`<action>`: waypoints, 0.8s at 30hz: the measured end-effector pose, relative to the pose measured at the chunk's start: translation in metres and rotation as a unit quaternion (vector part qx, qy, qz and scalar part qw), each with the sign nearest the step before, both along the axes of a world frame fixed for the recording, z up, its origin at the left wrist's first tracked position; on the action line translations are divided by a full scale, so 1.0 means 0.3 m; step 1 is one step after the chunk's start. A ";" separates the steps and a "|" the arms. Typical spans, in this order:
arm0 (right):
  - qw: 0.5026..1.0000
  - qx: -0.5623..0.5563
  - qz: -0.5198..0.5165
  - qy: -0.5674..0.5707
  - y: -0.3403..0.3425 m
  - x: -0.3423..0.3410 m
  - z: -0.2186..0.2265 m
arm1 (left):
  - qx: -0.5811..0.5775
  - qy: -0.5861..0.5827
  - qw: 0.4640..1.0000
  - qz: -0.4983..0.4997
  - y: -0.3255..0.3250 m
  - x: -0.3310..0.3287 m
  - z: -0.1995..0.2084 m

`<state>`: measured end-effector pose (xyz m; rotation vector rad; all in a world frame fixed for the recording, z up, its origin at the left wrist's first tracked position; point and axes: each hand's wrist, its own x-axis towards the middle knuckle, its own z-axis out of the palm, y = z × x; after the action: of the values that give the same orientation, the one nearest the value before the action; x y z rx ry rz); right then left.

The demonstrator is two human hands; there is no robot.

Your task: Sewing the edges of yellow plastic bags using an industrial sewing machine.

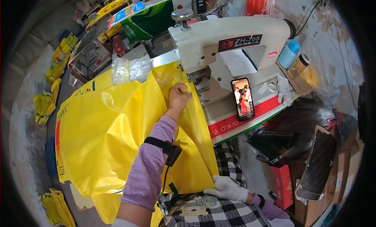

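Observation:
A large glossy yellow woven-plastic bag (105, 125) spreads over the table and hangs down toward my lap. My left hand (179, 98), bare below a purple sleeve, is closed on the bag near its far edge, beside the sewing head. Its fingers are bent, and their tips are partly hidden. A white glove covers my right hand (227, 188), which pinches the bag's near right corner above my lap. The bag's right edge runs along the white industrial sewing machine (203, 43), close to its needle area.
A lit phone (243, 99) leans on the machine bed beside a paper sheet (238, 62) with a pen. A blue bottle (289, 54) and a jar (300, 63) stand at right. Cartons (344, 172) crowd the lower right. Folded yellow bundles (56, 207) lie along the left.

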<state>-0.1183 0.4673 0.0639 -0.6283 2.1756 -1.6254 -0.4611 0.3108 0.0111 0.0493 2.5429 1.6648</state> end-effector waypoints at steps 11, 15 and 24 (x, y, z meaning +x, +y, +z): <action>0.996 0.014 -0.089 -0.004 0.097 -0.063 -0.073 | -0.115 0.394 0.830 -0.378 -0.291 0.798 0.436; 0.993 -0.054 -0.102 -0.020 0.028 -0.260 -0.030 | -0.409 0.235 0.856 -0.209 -0.661 0.987 0.377; 0.944 0.127 -0.088 0.290 -0.249 -0.339 -0.108 | -0.586 0.168 0.781 -0.136 -1.250 0.748 0.341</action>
<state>-0.2201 0.3926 0.0316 -0.9471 2.8772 -1.3110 -0.2368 -0.0642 0.1133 0.5964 3.1100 -0.2299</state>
